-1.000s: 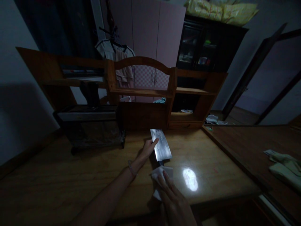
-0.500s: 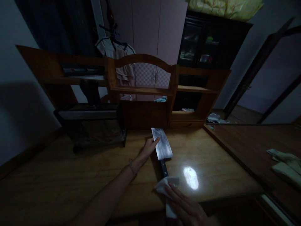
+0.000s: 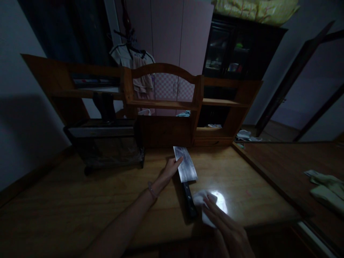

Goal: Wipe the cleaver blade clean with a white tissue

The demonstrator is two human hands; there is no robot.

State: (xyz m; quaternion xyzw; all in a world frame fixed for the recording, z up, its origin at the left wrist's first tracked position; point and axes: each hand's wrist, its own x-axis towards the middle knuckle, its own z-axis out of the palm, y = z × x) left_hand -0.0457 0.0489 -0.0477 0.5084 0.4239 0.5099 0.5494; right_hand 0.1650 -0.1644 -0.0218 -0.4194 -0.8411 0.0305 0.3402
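A cleaver [image 3: 187, 168] with a broad grey blade and a black riveted handle is held over the wooden desk, its handle toward me. My left hand [image 3: 172, 166] grips the blade by its left edge, thumb on top and the other fingers hidden beneath. Just right of the handle, my right hand [image 3: 224, 224] holds a crumpled white cloth [image 3: 208, 208], possibly a paper wipe. The cloth is apart from the handle and partly covers a bright reflection on the desktop.
The wooden desk [image 3: 113, 200] has a shelf unit [image 3: 163, 104] along its back. A dark boxy appliance [image 3: 104, 143] stands at the left. To the right lies a brown surface [image 3: 282, 161] with a pale green cloth [image 3: 326, 193] on it.
My right hand has moved the white cloth off the end of the cleaver's handle, to the right and slightly up. My left hand and the cleaver stay in place.
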